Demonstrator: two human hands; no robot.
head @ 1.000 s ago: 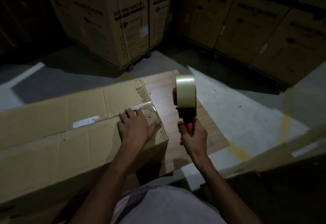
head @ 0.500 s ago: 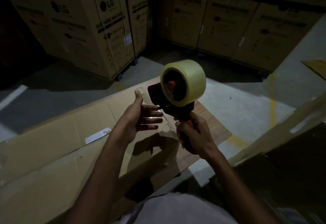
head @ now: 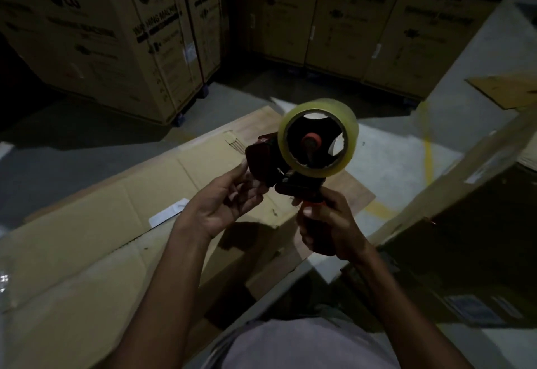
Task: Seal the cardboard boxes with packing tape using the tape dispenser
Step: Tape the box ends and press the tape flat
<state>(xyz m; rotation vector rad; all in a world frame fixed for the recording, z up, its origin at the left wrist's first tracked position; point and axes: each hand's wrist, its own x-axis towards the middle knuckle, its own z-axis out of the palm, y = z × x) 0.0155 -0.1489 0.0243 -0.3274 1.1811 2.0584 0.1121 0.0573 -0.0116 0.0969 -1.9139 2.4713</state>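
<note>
A long flat cardboard box (head: 96, 232) lies on the floor in front of me, with a white label (head: 167, 216) on its top. My right hand (head: 328, 223) grips the orange handle of a tape dispenser (head: 293, 176), held up above the box's right end. A roll of clear tape (head: 318, 142) sits on the dispenser, its open side facing me. My left hand (head: 229, 200) is palm up with relaxed fingers, the fingertips touching the dispenser's dark front end.
Tall printed appliance cartons (head: 122, 34) stand on wheeled bases at the back left, with further cartons (head: 363, 19) along the back. A wooden board (head: 357, 191) lies under the box. Another dark carton (head: 479, 238) stands close on my right. Yellow lines mark the grey floor (head: 392, 153).
My left hand lifted off the taped box end and went up to the dispenser's front. My right hand raised the dispenser and turned it so the roll's open side faces me.
</note>
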